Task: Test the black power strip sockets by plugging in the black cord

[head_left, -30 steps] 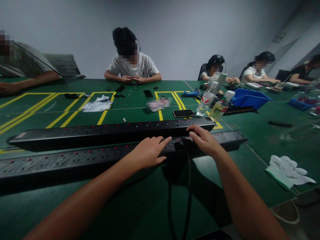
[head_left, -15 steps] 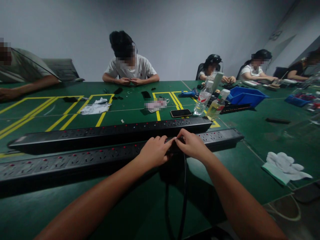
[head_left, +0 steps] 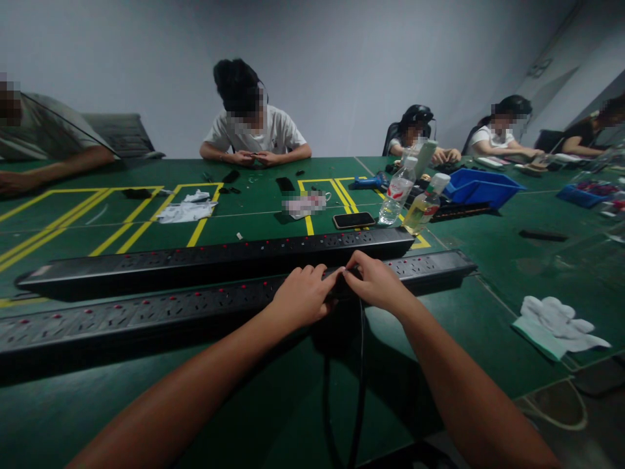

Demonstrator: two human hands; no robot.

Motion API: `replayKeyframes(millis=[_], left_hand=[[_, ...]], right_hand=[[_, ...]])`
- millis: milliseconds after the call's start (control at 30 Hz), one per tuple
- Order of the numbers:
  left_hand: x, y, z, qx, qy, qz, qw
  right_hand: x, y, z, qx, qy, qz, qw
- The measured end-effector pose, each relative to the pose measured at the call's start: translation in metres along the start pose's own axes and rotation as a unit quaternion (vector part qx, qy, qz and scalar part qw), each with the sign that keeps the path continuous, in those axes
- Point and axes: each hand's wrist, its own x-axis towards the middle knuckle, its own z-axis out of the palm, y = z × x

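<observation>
My left hand and my right hand meet over the near black power strip, their fingers bent and fingertips touching. Between them is a dark corded piece, mostly covered by my fingers, so its exact kind is hidden. A black cable hangs from below my right hand toward the table's front edge. The near strip carries rows of sockets with red switches. Just behind it lies a second black power strip, roughly parallel.
Beyond the strips are a phone, a clear bottle, a bottle of yellowish liquid and a blue bin. A white glove lies at right on the green table. Several people sit across and farther along.
</observation>
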Motion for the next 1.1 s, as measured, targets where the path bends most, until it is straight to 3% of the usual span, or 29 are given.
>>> replayKeyframes(millis=[900,1000,1100], left_hand=[[0.001,-0.002,0.001,-0.008,0.003,-0.004,1.0],[0.002,-0.003,0.002,-0.01,-0.001,-0.01,1.0],[0.002,-0.003,0.003,-0.013,0.009,-0.014,1.0]], right_hand=[[-0.001,0.0,0.002,-0.004,0.003,0.009,1.0],[-0.001,0.0,-0.003,0.039,0.007,-0.009,0.999],[-0.004,-0.003,-0.021,0.146,0.087,-0.023,0.985]])
